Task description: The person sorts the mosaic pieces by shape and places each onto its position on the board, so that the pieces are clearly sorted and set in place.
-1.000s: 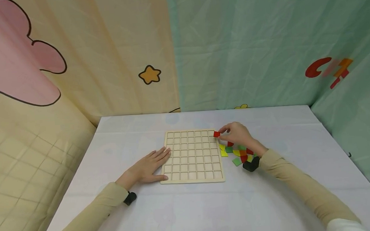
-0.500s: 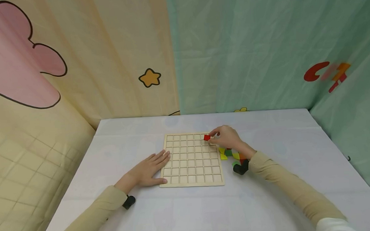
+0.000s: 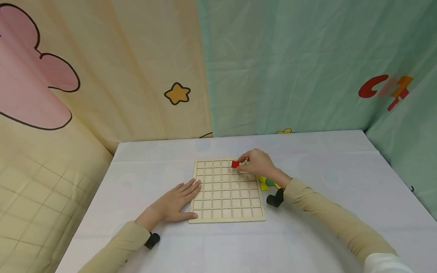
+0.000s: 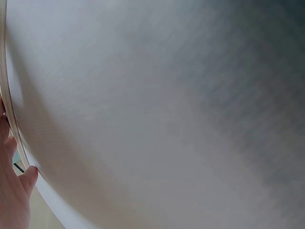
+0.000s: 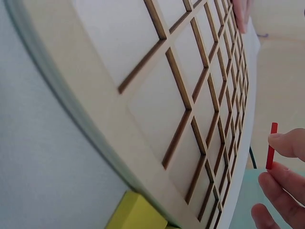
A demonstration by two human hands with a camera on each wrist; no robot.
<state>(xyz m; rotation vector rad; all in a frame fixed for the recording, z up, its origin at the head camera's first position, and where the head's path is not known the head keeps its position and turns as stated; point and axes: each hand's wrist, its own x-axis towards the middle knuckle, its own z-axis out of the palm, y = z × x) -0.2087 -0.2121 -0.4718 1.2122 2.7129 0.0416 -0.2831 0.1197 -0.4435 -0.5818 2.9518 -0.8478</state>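
Note:
A wooden grid board [image 3: 226,219] with square cells lies on the table. My left hand [image 3: 173,202] rests flat along its left edge, fingers spread over the rim and thumb near the lower left corner. Over the board's top row, right of centre, my right hand [image 3: 258,163] pinches a small red square tile [image 3: 235,164] between thumb and fingers. In the right wrist view the red tile [image 5: 271,145] shows edge-on, raised above the board. At the board's right edge, partly behind the right forearm, lie yellow tiles [image 3: 263,187] and a green tile [image 3: 270,182].
A white cloth covers the table [image 3: 224,251]. Behind it hangs a patterned curtain [image 3: 145,74], with more curtain at both sides. Each wrist carries a small black camera, such as the right one [image 3: 275,198].
My right hand has carried the red tile leftward from the board's top right corner along the top row. Its forearm now covers more of the loose tiles. The left hand stays put.

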